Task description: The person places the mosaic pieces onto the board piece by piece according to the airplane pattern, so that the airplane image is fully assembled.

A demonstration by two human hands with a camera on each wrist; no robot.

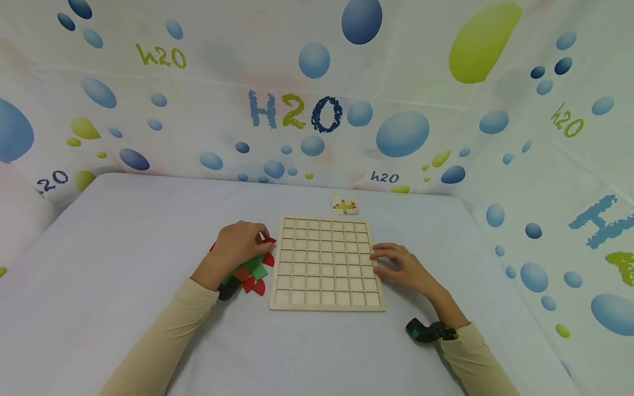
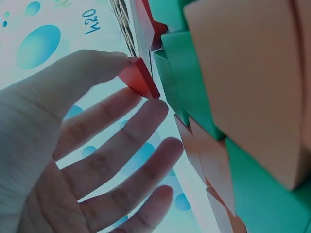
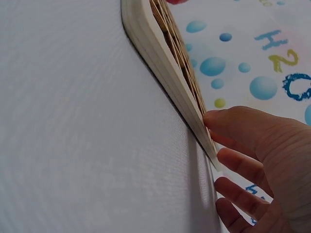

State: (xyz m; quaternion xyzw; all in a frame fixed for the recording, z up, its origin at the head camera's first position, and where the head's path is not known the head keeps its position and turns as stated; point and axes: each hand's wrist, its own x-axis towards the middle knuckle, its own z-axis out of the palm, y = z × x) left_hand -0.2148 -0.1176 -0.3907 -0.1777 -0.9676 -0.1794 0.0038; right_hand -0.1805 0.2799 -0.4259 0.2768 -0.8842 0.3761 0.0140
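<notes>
A square wooden grid board (image 1: 327, 308) lies flat on the table, its compartments bare. Left of it, my left hand (image 1: 241, 242) is over a heap of flat pieces. Between thumb and fingertips it pinches a red piece (image 2: 139, 78) with a curved edge. Green pieces (image 1: 259, 272), an orange-brown piece (image 1: 241, 273) and red pieces (image 1: 258, 287) show in the heap; the hand hides part of it. On the other side, my right hand (image 1: 402, 268) touches the board's right edge with relaxed fingers. The right wrist view shows its thumb against the rim (image 3: 167, 73).
A small pattern card (image 1: 344, 205) with a green, red and yellow design lies behind the board. White cloth covers the table (image 1: 317, 352). A printed curtain (image 1: 223, 93) stands behind and at the sides. Dark wrist devices (image 1: 428, 331) sit at both wrists.
</notes>
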